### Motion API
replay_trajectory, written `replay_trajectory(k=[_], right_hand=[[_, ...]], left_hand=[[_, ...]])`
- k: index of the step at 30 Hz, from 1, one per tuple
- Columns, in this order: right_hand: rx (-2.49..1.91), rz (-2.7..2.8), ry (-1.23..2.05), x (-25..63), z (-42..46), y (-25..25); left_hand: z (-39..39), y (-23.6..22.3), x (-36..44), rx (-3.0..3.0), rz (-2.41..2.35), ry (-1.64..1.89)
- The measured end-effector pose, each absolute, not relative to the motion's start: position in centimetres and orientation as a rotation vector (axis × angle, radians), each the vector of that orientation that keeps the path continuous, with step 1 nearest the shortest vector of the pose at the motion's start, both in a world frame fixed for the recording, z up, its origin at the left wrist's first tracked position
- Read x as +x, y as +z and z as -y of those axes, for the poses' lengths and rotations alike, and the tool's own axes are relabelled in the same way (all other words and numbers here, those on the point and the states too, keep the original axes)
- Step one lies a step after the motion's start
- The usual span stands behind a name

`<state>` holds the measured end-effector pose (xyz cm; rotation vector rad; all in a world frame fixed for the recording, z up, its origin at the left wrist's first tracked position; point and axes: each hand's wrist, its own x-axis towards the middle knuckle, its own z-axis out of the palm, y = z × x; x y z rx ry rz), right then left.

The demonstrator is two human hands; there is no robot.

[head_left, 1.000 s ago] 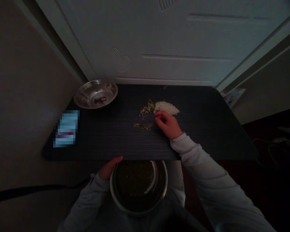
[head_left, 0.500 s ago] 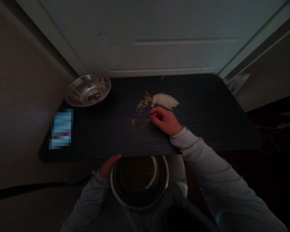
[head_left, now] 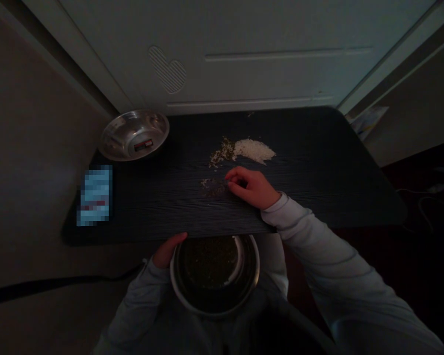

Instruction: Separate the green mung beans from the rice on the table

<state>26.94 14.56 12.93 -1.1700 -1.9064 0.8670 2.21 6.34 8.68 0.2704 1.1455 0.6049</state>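
Note:
My right hand [head_left: 252, 187] rests on the dark table [head_left: 318, 162], fingers curled, fingertips touching a small patch of dark green grains [head_left: 211, 186]. Beyond it lies a mixed heap: greenish grains [head_left: 222, 151] on the left and white rice [head_left: 254, 149] on the right. My left hand [head_left: 167, 250] grips the rim of a steel bowl [head_left: 214, 301] held below the table's near edge; the bowl holds dark grains. Whether the right fingers pinch anything is hidden.
An empty steel dish [head_left: 133, 134] with a label sits at the table's far left corner. A blurred blue packet [head_left: 94, 195] lies near the left edge. A white door [head_left: 244, 49] stands right behind the table. The room is dim.
My right hand has slid left and toward me, from the edge of the rice heap to the small patch of dark grains. The left hand and bowl stay put.

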Motion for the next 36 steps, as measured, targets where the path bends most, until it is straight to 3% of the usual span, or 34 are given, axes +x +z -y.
replay_trajectory(k=[27,36], right_hand=[[-1.12,1.975,1.02,27.2,-14.1,13.6],[-1.184,1.89,0.907,27.3,-14.4,13.3]], left_hand=[[-6.3,9.4,2.5,0.273,-1.1,0.612],[-6.2,9.1,2.2,0.309,-1.113,0.629]])
